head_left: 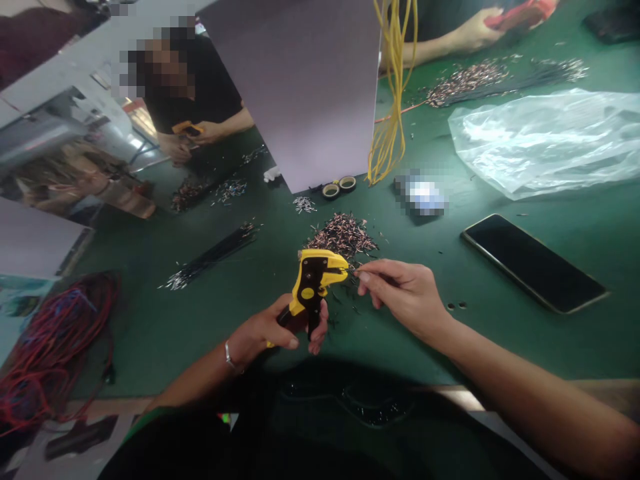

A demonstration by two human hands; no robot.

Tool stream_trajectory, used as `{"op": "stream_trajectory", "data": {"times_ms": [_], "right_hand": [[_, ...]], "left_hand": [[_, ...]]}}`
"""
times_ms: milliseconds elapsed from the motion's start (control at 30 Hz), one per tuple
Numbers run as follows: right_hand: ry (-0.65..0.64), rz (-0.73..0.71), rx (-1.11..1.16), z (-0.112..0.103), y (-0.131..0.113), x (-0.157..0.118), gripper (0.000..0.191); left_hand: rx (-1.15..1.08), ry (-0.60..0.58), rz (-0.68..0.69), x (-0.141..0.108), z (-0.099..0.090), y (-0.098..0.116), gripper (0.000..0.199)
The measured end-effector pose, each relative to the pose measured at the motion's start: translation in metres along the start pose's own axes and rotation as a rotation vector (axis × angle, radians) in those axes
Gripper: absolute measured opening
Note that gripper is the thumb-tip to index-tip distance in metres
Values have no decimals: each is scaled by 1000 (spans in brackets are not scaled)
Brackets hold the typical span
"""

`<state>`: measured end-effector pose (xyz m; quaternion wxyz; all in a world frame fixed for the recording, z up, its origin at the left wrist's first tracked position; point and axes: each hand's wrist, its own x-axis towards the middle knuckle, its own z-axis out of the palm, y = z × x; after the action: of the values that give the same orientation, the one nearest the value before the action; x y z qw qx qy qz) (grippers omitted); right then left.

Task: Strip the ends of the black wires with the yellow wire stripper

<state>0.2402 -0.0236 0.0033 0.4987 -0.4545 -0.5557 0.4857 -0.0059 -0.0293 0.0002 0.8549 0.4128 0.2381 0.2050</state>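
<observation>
My left hand (270, 330) grips the handles of a yellow and black wire stripper (311, 283), holding it upright above the green work mat (150, 333). My right hand (405, 293) pinches a thin dark wire (363, 271) between thumb and forefinger, and its end reaches the stripper's yellow jaws. Just beyond the tool lies a heap of short copper-ended wires (343, 235). To its left is a bundle of black wires (210, 253) with bare ends. Loose dark wire bits are scattered under my hands.
A phone (535, 263) lies at right, beyond it a clear plastic bag (545, 140). Yellow cables (393, 93) hang over an upright grey board (295, 87). A red wire coil (55, 347) sits at left. A co-worker's hands (480, 30) hold something red at the top.
</observation>
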Motion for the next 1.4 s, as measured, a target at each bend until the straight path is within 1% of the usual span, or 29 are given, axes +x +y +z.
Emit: {"op": "stream_trajectory", "data": {"times_ms": [367,533,800,1000,1133,1233,1400], "right_hand": [[-4,12,0,1,2,0,17],[-11,-7,-2,0,4,-1,17],[-5,-5,3,1,3,0,17],[-10,-19,10,0,6,0,16],[-9,-20,-2,0,7,1,16],[-6,-11,-11,-1,7,2,17],[-12,15,-51,-2,3,2,18]], "left_hand": [[-17,5,-6,0,3,2,48],[-21,26,-22,-1,4,3,47],[-49,15,14,-2,2,-1,44],[-18,68,8,-3,6,1,36],[66,131,49,-3,12,1,32],[126,140,75,-3,14,-1,28],[184,183,72,-4,14,-3,26]]}}
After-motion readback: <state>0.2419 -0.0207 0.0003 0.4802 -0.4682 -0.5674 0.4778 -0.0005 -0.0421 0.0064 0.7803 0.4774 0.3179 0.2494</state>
